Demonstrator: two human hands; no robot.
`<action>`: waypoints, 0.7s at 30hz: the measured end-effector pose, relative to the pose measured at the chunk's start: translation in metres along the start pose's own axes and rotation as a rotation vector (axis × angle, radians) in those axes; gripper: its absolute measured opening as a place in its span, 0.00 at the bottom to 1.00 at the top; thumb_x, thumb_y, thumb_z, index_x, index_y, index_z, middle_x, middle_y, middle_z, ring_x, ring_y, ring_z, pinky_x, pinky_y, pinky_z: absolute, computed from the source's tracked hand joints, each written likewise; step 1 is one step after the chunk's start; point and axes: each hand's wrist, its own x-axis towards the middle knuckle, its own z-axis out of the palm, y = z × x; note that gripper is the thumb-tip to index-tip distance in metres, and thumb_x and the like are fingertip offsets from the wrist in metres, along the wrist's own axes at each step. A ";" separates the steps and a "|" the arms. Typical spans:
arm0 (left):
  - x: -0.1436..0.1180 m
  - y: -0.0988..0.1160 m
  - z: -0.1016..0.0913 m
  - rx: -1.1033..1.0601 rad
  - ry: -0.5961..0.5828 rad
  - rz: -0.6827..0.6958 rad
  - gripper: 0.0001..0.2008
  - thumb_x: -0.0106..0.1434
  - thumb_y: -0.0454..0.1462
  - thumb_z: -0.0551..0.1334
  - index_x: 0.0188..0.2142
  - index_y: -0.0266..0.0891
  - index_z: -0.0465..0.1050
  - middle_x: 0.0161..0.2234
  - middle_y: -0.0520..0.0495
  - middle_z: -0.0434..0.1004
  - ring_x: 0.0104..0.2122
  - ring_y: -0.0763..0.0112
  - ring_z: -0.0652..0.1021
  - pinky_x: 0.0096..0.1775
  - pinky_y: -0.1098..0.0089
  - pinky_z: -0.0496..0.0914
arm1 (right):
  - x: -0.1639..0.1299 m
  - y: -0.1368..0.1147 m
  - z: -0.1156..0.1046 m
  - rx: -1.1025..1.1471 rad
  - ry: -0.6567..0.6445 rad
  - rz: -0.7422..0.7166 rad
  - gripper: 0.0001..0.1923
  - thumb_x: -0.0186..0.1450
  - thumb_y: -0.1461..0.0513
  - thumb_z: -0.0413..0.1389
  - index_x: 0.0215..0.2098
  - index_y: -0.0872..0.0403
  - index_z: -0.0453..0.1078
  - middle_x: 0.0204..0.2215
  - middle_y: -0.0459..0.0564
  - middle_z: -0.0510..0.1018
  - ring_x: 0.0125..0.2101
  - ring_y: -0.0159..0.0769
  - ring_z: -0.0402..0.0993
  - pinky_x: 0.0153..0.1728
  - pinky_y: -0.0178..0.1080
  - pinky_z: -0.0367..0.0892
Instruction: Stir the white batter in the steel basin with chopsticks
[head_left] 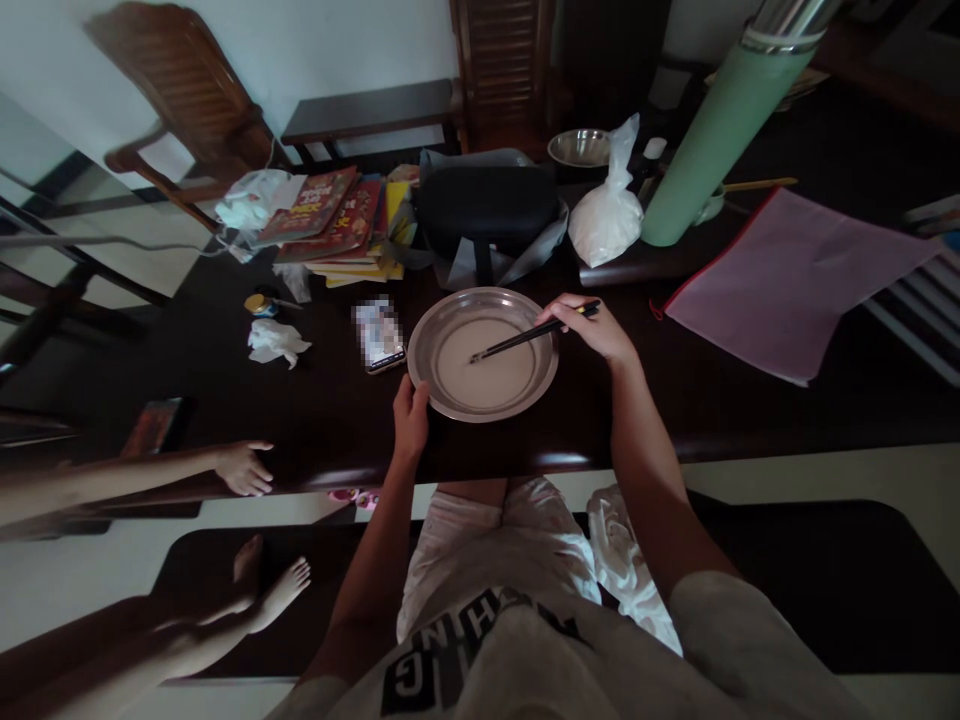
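A wide metal basin (420,385) stands on the dark table near its front edge. Whitish liquid (499,375) covers its bottom. My right hand (592,325), at the basin's right rim, is closed around a pair of dark chopsticks (517,338); their tips reach into the liquid near the middle. At the lower left of the basin, my left hand (411,415) grips the rim, thumb on the edge and the other fingers partly hidden at its outer side. A phone (379,335) with a blurred screen lies just left of the basin.
Behind the basin are a black case (487,205), a knotted bag of white powder (606,222) and a tall green flask (727,140). Stacked books (322,215) and a crumpled tissue (276,342) lie left. Another person's hand (244,468) rests at the table edge. A pinkish zip pouch (795,280) lies right.
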 end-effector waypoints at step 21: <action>0.000 0.001 0.000 0.019 -0.007 0.020 0.18 0.60 0.51 0.59 0.34 0.38 0.70 0.30 0.50 0.69 0.32 0.70 0.70 0.38 0.71 0.66 | 0.000 0.002 -0.006 0.060 0.054 -0.001 0.19 0.64 0.46 0.55 0.30 0.50 0.77 0.28 0.46 0.82 0.29 0.31 0.74 0.27 0.35 0.60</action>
